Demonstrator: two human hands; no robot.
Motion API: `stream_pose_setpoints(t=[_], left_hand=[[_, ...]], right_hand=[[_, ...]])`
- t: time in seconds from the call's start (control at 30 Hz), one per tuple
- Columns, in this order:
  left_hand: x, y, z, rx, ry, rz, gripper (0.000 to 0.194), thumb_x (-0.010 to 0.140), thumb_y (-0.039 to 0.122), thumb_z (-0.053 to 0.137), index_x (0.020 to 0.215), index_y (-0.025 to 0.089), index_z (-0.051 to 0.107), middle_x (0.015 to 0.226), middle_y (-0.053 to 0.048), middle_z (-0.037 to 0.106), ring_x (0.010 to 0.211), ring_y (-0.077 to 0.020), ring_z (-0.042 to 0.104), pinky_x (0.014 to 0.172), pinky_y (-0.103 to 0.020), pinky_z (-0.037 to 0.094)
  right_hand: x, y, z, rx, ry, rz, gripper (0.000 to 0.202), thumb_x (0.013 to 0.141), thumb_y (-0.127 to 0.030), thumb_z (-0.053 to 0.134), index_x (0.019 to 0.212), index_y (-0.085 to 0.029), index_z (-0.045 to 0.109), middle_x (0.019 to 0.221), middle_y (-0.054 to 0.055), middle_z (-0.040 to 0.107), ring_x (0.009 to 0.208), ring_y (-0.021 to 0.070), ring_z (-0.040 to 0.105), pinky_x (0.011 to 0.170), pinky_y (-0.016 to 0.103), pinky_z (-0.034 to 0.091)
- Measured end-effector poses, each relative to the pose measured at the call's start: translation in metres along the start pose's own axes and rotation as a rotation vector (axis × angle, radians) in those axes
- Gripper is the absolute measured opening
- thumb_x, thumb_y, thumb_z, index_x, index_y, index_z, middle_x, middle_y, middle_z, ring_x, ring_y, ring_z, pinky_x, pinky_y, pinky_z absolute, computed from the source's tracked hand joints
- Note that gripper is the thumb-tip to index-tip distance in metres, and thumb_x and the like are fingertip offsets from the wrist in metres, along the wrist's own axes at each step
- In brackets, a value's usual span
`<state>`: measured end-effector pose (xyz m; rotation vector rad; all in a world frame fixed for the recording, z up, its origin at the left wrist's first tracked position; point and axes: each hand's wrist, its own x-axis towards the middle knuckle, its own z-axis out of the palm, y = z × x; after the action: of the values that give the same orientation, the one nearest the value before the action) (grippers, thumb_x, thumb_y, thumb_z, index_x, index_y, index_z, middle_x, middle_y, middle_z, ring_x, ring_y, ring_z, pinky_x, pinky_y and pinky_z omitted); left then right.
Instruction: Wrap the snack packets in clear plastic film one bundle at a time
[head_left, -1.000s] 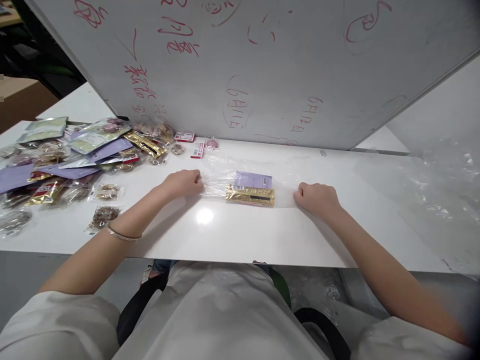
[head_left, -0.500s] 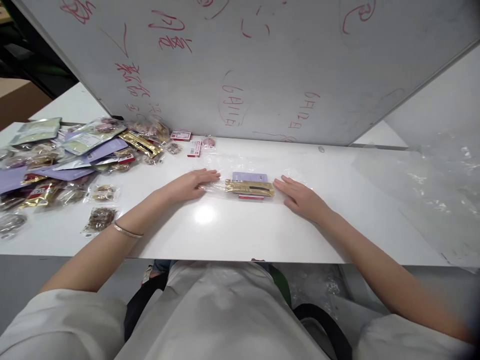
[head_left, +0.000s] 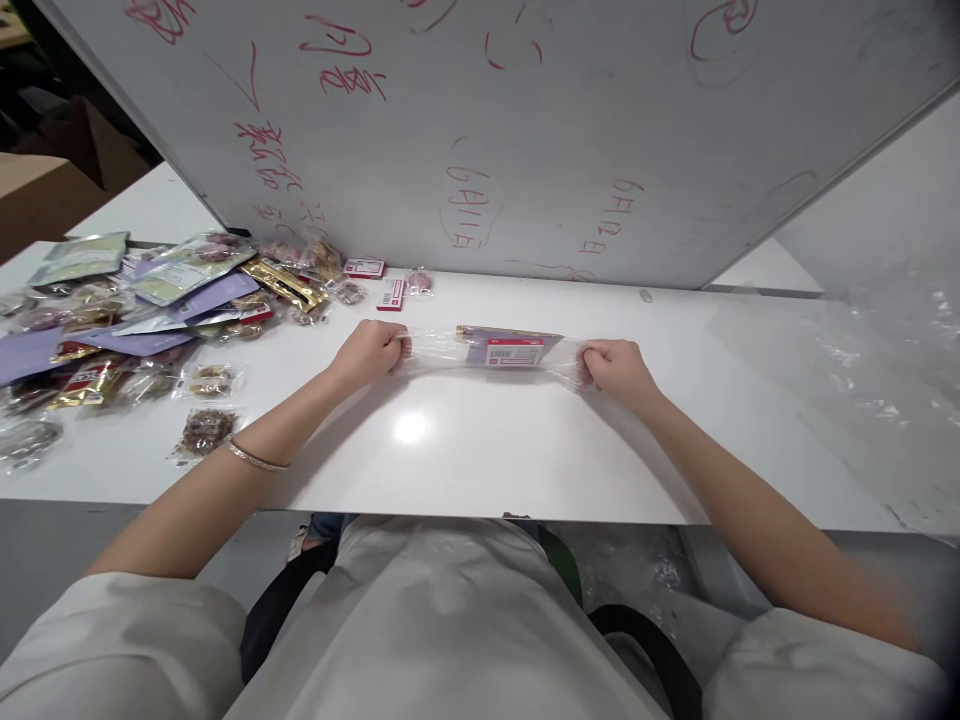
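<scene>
My left hand [head_left: 373,351] is closed on one end of a clear plastic wrap [head_left: 435,350], and my right hand [head_left: 619,370] grips the other end. Between the hands the wrap is stretched over the white table. Inside it are a red and white box [head_left: 514,352], a purple packet [head_left: 477,349] and a gold packet [head_left: 510,331], whose edge shows along the top. The box faces upward.
A heap of snack packets [head_left: 187,300] lies at the left on the white table [head_left: 450,450]. Two small red and white boxes [head_left: 390,293] sit near the whiteboard [head_left: 540,130]. Clear plastic sheets [head_left: 847,370] spread at the right.
Both hands were flat with fingers spread; now they are closed on the wrap's ends. The wrapped bundle has moved slightly back and turned, so the red and white box shows instead of the gold packet's face.
</scene>
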<state>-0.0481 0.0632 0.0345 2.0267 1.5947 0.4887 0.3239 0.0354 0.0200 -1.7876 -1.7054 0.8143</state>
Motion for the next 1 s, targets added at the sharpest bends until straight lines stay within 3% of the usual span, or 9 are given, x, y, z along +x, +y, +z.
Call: stream_pose_setpoints(t=[0.27, 0.4, 0.5, 0.57, 0.67, 0.73, 0.83, 0.93, 1.0], left_hand=[[0.005, 0.003, 0.014, 0.503, -0.112, -0.001, 0.017, 0.072, 0.017, 0.049, 0.07, 0.018, 0.066, 0.077, -0.013, 0.071, 0.081, -0.0308, 0.067, 0.068, -0.034, 0.045], [-0.004, -0.001, 0.014, 0.633, -0.142, -0.015, 0.026, 0.081, 0.018, 0.045, 0.092, 0.015, 0.068, 0.092, -0.016, 0.071, 0.089, -0.0351, 0.068, 0.075, -0.041, 0.049], [-0.013, -0.001, 0.005, 0.624, -0.058, -0.122, 0.038, 0.086, 0.022, 0.043, 0.117, 0.01, 0.061, 0.12, -0.022, 0.064, 0.101, -0.0371, 0.067, 0.081, -0.046, 0.051], [-0.021, 0.007, 0.003, 0.605, 0.068, -0.107, 0.054, 0.085, 0.024, 0.049, 0.135, 0.004, 0.048, 0.142, -0.03, 0.046, 0.123, -0.0427, 0.055, 0.095, -0.052, 0.047], [-0.027, 0.035, 0.021, 0.584, 0.161, 0.252, 0.072, 0.084, 0.023, 0.053, 0.149, 0.005, 0.03, 0.16, -0.027, 0.021, 0.149, -0.0424, 0.02, 0.116, -0.057, 0.027], [-0.026, 0.058, 0.047, 0.539, 0.086, 0.568, 0.066, 0.089, 0.025, 0.05, 0.151, 0.011, 0.031, 0.163, -0.019, 0.02, 0.152, -0.0338, 0.015, 0.122, -0.052, 0.018], [-0.017, 0.085, 0.089, 0.52, 0.009, 0.72, 0.057, 0.098, 0.037, 0.044, 0.149, 0.013, 0.038, 0.163, -0.015, 0.027, 0.152, -0.0327, 0.02, 0.123, -0.053, 0.015], [-0.007, 0.095, 0.113, 0.54, 0.008, 0.641, 0.053, 0.1, 0.045, 0.04, 0.145, 0.016, 0.046, 0.16, -0.014, 0.034, 0.148, -0.0391, 0.026, 0.117, -0.066, 0.019], [-0.003, 0.097, 0.119, 0.552, 0.025, 0.597, 0.053, 0.101, 0.045, 0.039, 0.144, 0.016, 0.047, 0.158, -0.015, 0.036, 0.147, -0.0418, 0.027, 0.113, -0.071, 0.022]], right_hand=[[0.004, -0.007, 0.012, -0.655, -0.068, -0.005, 0.02, 0.076, -0.019, 0.045, 0.058, -0.02, 0.053, 0.06, 0.006, 0.059, 0.064, 0.0207, 0.055, 0.057, 0.03, 0.031], [-0.013, 0.004, 0.012, -0.768, 0.041, 0.045, 0.019, 0.082, -0.029, 0.048, 0.092, -0.021, 0.062, 0.07, 0.005, 0.064, 0.066, 0.0234, 0.058, 0.064, 0.033, 0.037], [-0.024, 0.019, -0.004, -0.623, 0.211, 0.18, 0.049, 0.08, -0.051, 0.058, 0.117, -0.018, 0.056, 0.094, 0.011, 0.068, 0.085, 0.0296, 0.063, 0.074, 0.04, 0.045], [-0.028, 0.03, -0.016, -0.519, 0.304, 0.197, 0.071, 0.076, -0.061, 0.062, 0.128, -0.014, 0.051, 0.119, 0.019, 0.062, 0.108, 0.0346, 0.06, 0.087, 0.045, 0.046], [-0.025, 0.039, -0.024, -0.314, 0.249, 0.188, 0.094, 0.07, -0.067, 0.068, 0.142, -0.013, 0.042, 0.135, 0.022, 0.053, 0.12, 0.0338, 0.055, 0.093, 0.044, 0.047], [-0.018, 0.038, -0.024, -0.235, 0.17, 0.238, 0.102, 0.062, -0.068, 0.075, 0.143, -0.015, 0.042, 0.131, 0.019, 0.058, 0.112, 0.0319, 0.06, 0.088, 0.042, 0.051], [-0.009, 0.028, -0.025, -0.173, -0.009, 0.357, 0.078, 0.056, -0.062, 0.082, 0.117, -0.017, 0.063, 0.108, 0.012, 0.069, 0.097, 0.0313, 0.066, 0.08, 0.041, 0.053], [-0.005, 0.012, -0.032, 0.15, -0.183, 0.412, 0.04, 0.065, -0.051, 0.081, 0.087, -0.019, 0.07, 0.091, 0.008, 0.072, 0.091, 0.0278, 0.067, 0.076, 0.036, 0.054], [-0.008, -0.003, -0.032, 0.418, -0.166, 0.397, 0.027, 0.071, -0.042, 0.078, 0.084, -0.019, 0.068, 0.093, 0.007, 0.072, 0.093, 0.0247, 0.067, 0.078, 0.034, 0.056]])
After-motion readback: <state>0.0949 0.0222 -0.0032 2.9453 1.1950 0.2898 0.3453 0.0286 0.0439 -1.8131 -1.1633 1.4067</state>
